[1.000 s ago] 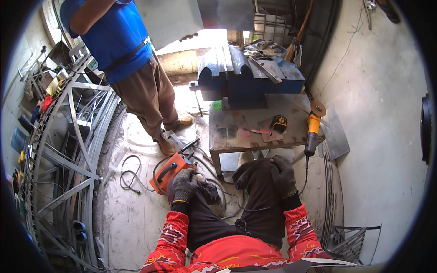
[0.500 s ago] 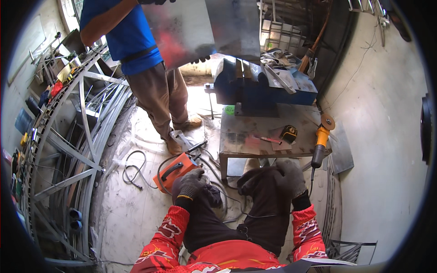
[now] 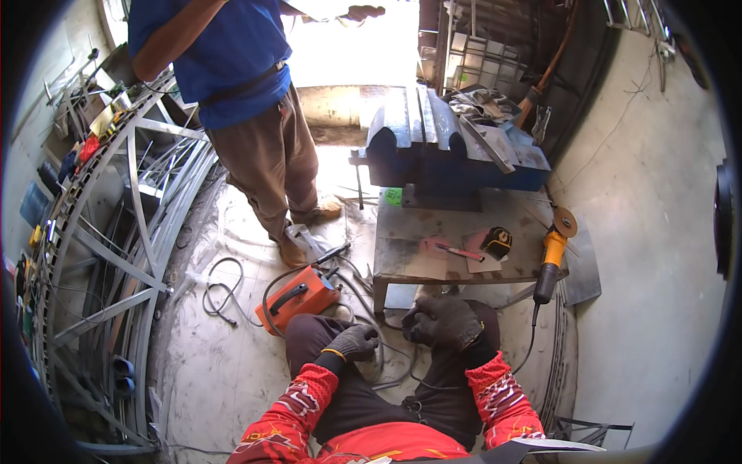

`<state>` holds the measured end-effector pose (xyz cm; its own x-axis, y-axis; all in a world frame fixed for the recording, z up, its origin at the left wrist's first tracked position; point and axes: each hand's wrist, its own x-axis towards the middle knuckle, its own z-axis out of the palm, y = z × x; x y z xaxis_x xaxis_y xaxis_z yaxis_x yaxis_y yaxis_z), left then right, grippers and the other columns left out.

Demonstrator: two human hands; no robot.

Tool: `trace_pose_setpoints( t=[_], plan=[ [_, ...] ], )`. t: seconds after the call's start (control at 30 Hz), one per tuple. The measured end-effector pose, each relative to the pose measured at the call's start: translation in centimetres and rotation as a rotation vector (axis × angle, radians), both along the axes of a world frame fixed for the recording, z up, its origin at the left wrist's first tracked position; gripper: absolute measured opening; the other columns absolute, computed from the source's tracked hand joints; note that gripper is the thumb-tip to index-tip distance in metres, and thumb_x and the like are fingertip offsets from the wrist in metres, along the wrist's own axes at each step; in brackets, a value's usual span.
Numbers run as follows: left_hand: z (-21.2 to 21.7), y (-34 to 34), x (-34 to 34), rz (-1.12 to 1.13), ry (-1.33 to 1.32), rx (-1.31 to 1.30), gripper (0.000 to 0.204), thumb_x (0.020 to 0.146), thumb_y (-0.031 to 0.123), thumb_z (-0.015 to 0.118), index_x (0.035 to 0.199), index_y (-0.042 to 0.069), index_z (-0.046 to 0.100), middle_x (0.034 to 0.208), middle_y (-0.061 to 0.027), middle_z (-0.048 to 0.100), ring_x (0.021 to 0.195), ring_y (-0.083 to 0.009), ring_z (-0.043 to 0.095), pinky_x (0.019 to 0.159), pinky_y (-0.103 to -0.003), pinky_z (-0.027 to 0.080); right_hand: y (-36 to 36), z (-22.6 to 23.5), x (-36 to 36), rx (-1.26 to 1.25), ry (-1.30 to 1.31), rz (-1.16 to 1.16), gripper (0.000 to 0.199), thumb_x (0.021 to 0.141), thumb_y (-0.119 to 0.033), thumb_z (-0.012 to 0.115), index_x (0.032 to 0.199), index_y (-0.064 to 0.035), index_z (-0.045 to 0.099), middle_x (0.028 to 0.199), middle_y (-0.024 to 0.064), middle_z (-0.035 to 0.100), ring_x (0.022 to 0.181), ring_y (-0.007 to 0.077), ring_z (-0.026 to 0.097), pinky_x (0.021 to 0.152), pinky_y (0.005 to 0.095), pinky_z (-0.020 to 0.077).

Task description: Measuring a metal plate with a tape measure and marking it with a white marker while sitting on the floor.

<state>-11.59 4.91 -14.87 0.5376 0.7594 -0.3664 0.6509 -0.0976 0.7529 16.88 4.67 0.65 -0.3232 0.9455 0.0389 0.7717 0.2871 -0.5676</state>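
In the head view, the left hand (image 3: 355,342) lay at the left knee (image 3: 306,331) and the right hand (image 3: 444,322) beside the right knee (image 3: 485,314), closure of both not determinable, with the orange machine (image 3: 315,292) standing just beyond the left knee.

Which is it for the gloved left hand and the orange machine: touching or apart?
Apart. The head view shows the left hand below the orange machine in the picture, with a plain gap and part of the dark trouser knee between them.
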Motion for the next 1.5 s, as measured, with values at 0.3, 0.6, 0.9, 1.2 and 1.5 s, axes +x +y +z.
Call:
trace_pose_setpoints(
  t=[0.3,0.6,0.9,1.2,1.5],
  plan=[
    [-0.4,0.2,0.3,-0.010,0.044,-0.055,0.040,0.094,0.035,0.063,0.119,0.004,0.067,0.112,-0.0221,0.071,0.107,-0.0379,0.069,0.095,-0.045,0.054,0.2,-0.2,0.6,-0.085,-0.073,0.073,0.033,0.092,-0.040,0.064,0.109,-0.0125,0.071,0.101,0.0183,0.072,0.094,0.0399,0.070,0.082,0.0514,0.0552],
    [-0.5,0.4,0.4,-0.011,0.035,-0.081,0.045,0.092,0.035,0.062,0.124,0.004,0.067,0.117,-0.0265,0.070,0.112,-0.0417,0.068,0.098,-0.047,0.053,-0.1,-0.5,1.2,-0.052,-0.034,0.063,0.033,0.093,-0.039,0.062,0.111,-0.0132,0.071,0.103,0.0162,0.072,0.097,0.0380,0.069,0.084,0.0507,0.0545],
    [0.1,0.3,0.4,-0.020,0.064,-0.094,0.047,0.093,0.036,0.062,0.127,0.003,0.066,0.122,-0.0253,0.070,0.116,-0.0397,0.067,0.101,-0.045,0.052,-0.1,-0.8,1.5,-0.084,-0.022,0.060,0.034,0.091,-0.039,0.065,0.113,-0.0135,0.070,0.107,0.0161,0.071,0.098,0.0376,0.070,0.086,0.0500,0.0548],
    [-0.2,-0.1,0.2,0.011,0.039,-0.021,0.037,0.095,0.037,0.063,0.113,0.006,0.068,0.107,-0.0172,0.072,0.102,-0.0332,0.070,0.091,-0.042,0.054,-0.2,-0.2,1.3,-0.082,-0.056,0.047,0.037,0.090,-0.038,0.066,0.117,-0.0140,0.072,0.111,0.0160,0.072,0.102,0.0372,0.069,0.090,0.0497,0.0539],
    [0.0,0.4,0.2,-0.029,0.076,-0.076,0.047,0.093,0.035,0.062,0.128,0.004,0.064,0.124,-0.0244,0.069,0.118,-0.0400,0.066,0.101,-0.045,0.052,-0.2,0.5,1.1,-0.070,-0.067,0.028,0.031,0.090,-0.036,0.064,0.112,-0.0157,0.073,0.110,0.0153,0.073,0.100,0.0370,0.070,0.089,0.0497,0.0540]
  ],
)
